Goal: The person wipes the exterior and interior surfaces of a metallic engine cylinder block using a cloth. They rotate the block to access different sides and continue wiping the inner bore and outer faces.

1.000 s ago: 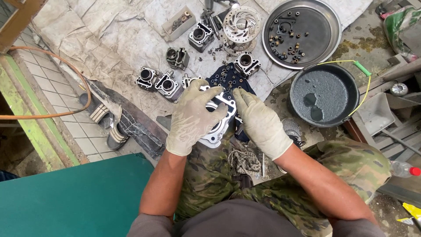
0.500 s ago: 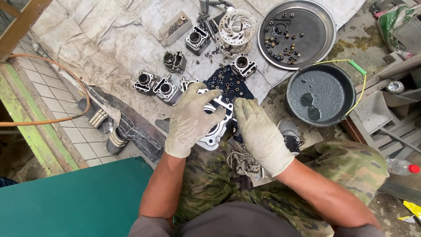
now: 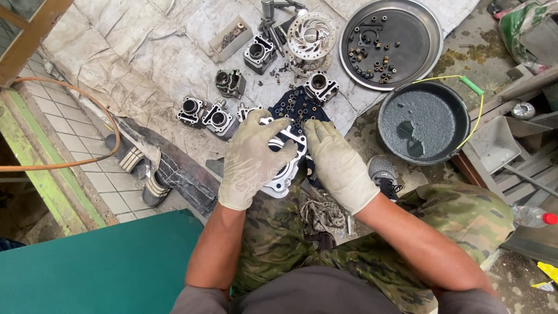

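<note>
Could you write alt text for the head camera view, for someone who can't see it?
Two gloved hands, left hand and right hand, grip a silver engine cylinder over a cloth strewn with engine parts, beside a round metal tray and a dark basin.

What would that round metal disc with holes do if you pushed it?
The brake disc looks like stiff metal, so it probably would not bend. Lying flat on the cloth, it would likely slide, not roll. It seems heavy for its thinness.
</note>
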